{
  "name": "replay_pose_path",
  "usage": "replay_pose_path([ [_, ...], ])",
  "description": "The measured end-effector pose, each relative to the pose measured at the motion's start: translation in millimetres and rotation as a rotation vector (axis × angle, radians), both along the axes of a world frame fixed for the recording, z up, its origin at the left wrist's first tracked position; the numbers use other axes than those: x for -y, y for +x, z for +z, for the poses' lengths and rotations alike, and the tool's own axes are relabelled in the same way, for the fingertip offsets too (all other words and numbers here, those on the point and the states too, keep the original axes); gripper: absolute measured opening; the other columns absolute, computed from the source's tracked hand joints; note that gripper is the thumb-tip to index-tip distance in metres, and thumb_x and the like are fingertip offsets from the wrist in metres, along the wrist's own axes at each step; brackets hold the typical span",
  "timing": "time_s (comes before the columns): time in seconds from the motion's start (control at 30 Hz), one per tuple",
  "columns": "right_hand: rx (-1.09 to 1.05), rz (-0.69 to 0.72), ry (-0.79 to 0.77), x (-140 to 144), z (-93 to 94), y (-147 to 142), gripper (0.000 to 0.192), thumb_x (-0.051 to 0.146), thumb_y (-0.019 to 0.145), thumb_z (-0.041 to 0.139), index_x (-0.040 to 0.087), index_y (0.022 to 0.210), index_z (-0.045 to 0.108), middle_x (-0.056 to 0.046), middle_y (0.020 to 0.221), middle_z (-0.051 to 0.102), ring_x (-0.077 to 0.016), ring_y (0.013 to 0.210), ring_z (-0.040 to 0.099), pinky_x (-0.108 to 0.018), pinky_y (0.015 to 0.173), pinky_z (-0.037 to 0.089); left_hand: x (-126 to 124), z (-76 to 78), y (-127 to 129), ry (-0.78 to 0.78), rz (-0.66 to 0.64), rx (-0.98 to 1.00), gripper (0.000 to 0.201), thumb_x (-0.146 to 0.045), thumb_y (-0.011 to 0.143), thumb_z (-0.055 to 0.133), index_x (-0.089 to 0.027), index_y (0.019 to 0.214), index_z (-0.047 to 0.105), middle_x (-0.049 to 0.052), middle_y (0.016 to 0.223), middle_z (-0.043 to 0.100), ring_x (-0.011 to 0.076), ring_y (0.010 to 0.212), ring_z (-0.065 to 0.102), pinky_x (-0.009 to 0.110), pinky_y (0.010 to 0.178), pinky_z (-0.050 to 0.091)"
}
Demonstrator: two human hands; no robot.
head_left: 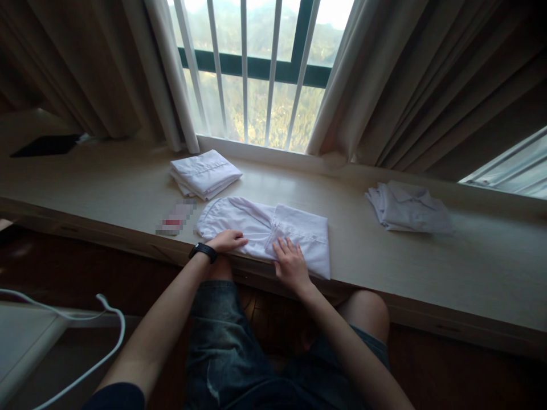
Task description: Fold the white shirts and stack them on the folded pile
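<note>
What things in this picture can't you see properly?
- Small thing left of the shirt: blurred out, head view.
- Dark flat thing at far left: too dim to name.
- Shirt's near edge: covered by the left hand and right hand.
- White cord: runs off the left edge.
- Right-hand pile: too crumpled to count.

White shirt (265, 230) on pale beige tabletop (128, 182). White folded stack (205, 173) behind; off-white crumpled shirt (408, 208) far right. Black watch (203, 251), faded blue denim shorts (222, 341), beige curtains (384, 80), dark green window frame (260, 67), white bars (244, 68).
</note>
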State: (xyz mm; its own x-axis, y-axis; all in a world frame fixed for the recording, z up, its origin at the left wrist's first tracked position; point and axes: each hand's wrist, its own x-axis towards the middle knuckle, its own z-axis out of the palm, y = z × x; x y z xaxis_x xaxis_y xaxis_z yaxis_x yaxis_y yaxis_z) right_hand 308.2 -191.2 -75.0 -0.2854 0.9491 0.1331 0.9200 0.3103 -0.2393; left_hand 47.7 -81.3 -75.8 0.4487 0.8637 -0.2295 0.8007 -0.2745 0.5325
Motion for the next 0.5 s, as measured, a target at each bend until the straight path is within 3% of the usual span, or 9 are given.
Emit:
replay_pose_path([
  [0.1, -0.028, 0.021, 0.008, -1.7, -6.2, 5.5, 0.037, 0.019, 0.097, 0.046, 0.021, 0.126, 0.068, -0.010, 0.148, 0.055, -0.0286, 0.146, 0.037, -0.052, 0.121, 0.024, -0.5, 1.3, -0.1, -0.020, 0.007, 0.037, 0.050, -0.066, 0.082, 0.050, -0.018, 0.076, 0.063, 0.007, 0.077, 0.067, 0.0209, 0.072, 0.056, 0.029, 0.064, 0.037],
  [0.2, -0.090, 0.036, 0.036, -6.0, -2.7, 6.0, 0.032, 0.025, 0.100, 0.045, 0.024, 0.112, 0.074, -0.006, 0.139, 0.063, -0.0272, 0.142, 0.044, -0.051, 0.119, 0.029, -0.3, 3.8, -2.0, -0.040, 0.015, 0.093, 0.052, -0.069, 0.082, 0.049, -0.019, 0.077, 0.062, 0.005, 0.078, 0.066, 0.0203, 0.072, 0.055, 0.029, 0.066, 0.038],
  [0.33, -0.101, 0.017, 0.086, -4.7, 2.0, 4.0, 0.031, 0.028, 0.099, 0.048, 0.024, 0.118, 0.072, -0.007, 0.140, 0.062, -0.0279, 0.140, 0.045, -0.051, 0.120, 0.027, 0.1, 5.6, -4.2, -0.066, 0.010, 0.103, 0.052, -0.069, 0.082, 0.048, -0.019, 0.075, 0.059, 0.003, 0.074, 0.062, 0.0191, 0.070, 0.052, 0.029, 0.065, 0.037],
  [0.5, -0.042, 0.036, 0.075, -7.1, -9.9, 9.0, 0.033, 0.018, 0.094, 0.050, 0.022, 0.121, 0.070, -0.008, 0.142, 0.060, -0.0307, 0.141, 0.043, -0.055, 0.119, 0.028, -0.4, 7.9, -1.6, -0.042, -0.018, 0.025, 0.046, -0.063, 0.083, 0.051, -0.019, 0.082, 0.063, 0.006, 0.080, 0.066, 0.0212, 0.073, 0.057, 0.029, 0.067, 0.037],
])
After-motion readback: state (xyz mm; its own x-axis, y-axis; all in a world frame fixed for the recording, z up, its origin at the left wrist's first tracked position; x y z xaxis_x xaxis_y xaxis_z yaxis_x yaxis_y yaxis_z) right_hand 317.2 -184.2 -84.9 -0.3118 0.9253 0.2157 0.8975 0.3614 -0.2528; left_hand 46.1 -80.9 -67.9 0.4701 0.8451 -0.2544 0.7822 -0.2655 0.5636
